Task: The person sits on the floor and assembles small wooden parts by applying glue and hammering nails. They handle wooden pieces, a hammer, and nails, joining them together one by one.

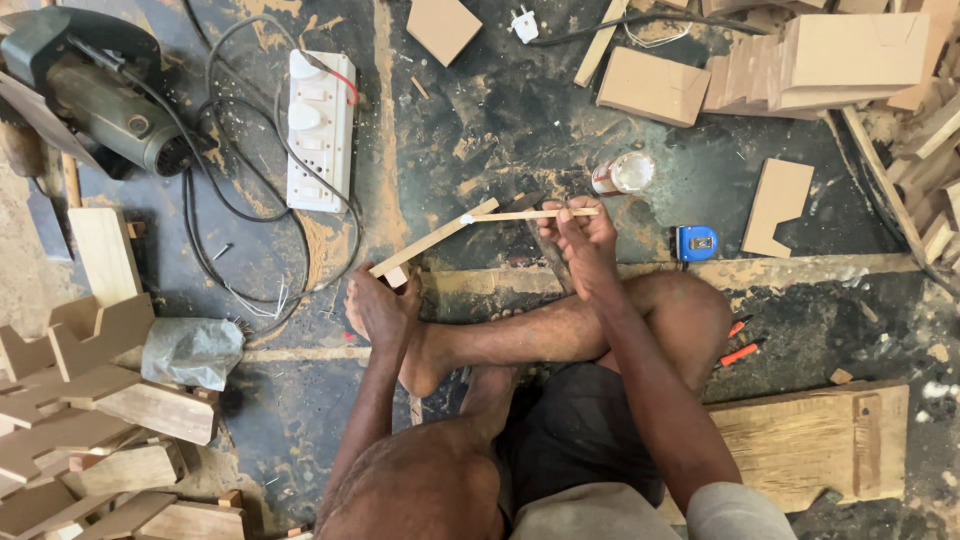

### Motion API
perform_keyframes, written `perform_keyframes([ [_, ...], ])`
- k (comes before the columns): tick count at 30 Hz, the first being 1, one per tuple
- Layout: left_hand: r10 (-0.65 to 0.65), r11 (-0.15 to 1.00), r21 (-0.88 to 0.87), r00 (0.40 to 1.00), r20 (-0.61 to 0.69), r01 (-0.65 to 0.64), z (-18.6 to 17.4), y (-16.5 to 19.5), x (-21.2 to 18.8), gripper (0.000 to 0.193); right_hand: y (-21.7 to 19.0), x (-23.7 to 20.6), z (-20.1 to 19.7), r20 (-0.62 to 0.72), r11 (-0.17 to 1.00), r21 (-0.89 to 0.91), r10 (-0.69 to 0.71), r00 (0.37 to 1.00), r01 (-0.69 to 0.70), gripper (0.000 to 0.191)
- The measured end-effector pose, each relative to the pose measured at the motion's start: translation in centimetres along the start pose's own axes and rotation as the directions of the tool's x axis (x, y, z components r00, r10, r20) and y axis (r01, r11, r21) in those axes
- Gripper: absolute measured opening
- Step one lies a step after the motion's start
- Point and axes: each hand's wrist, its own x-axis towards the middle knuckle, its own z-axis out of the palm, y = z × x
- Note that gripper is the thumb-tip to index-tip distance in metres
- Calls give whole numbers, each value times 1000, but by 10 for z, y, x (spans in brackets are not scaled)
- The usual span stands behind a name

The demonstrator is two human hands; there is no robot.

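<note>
Item: wooden strip, on the floor at 12 o'clock of the sitter. Left hand clasps its near end; right hand pinches a thin stick meeting its far tip (joint apparently unfinished). Glue pot at 1 o'clock.
</note>
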Motion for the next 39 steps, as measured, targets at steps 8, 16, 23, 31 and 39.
perform_keyframes([
  [8, 3, 1000, -8, 999, 46, -2, 1, -1, 1, 78, -9, -2, -11, -41, 999, -16, -50, 998, 49, 20],
  [16, -9, 999, -35, 999, 49, 11, 0, 1, 0, 76, -12, -3, -20, -66, 995, 13, -103, 993, 104, 20],
  [23, 3, 999, 41, 1000, 5, -3, -5, 6, 0, 73, -14, -4, -20, -77, 995, -62, -84, 993, 79, 18],
  [31, -1, 1000, -23, 999, 38, 2, -2, 3, 0, 73, -17, -3, -17, -83, 999, -35, -30, 996, 27, 20],
  [39, -40, 996, -73, 992, 121, 49, -1, 1, 1, 76, -17, -4, -20, -101, 999, -29, -31, 994, 28, 22],
])
